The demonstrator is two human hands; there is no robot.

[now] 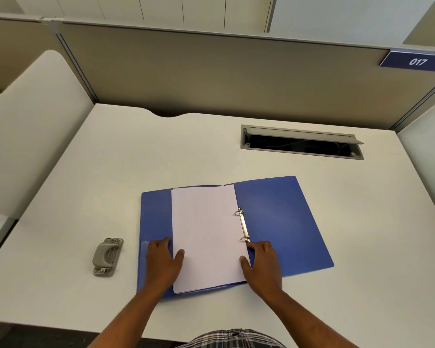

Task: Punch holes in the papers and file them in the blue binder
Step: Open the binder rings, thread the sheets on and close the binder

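Both hands, left hand (162,259) and right hand (263,262), rest with fingers loosely spread, flat on the papers (206,234) in the open blue binder (286,222).

I see two bare forearms with no sleeves on them down to the wrists, and nothing worn at either wrist: no watch, no band. My left hand (162,257) is ungloved and shows no rings on the fingers I can make out. My right hand (263,259) is just as plain, bare knuckles and thumb. Below and between the hands, at the bottom edge of the view, I see a strip of plaid fabric (232,339) in black, grey and white checks, with one small dark button on it.
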